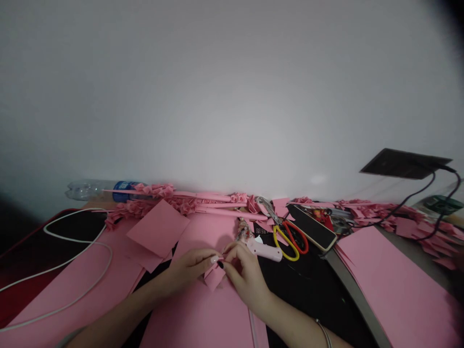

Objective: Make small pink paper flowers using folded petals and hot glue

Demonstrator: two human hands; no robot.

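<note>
A small folded piece of pink paper [214, 278] is pinched between my two hands over a large pink sheet [203, 314]. My left hand [192, 265] grips its left side with thumb and fingers pressed together. On the other side, my right hand [244, 273] pinches the same piece, its fingertips almost touching the left ones. The upper edge of the piece is hidden by my fingers. Just beyond my right hand lies a pale pink glue gun [266, 250] with a crusted nozzle end. Scissors [290, 239] with one yellow and one red handle rest to its right.
A phone [313, 227] lies behind the scissors. Pink paper sheets [395, 285] are stacked at right, and a square pink sheet [158, 228] lies at left. Folded paper pieces line the wall. A plastic bottle [90, 189], white cable [78, 261] and wall plate [402, 164] with black cords are around.
</note>
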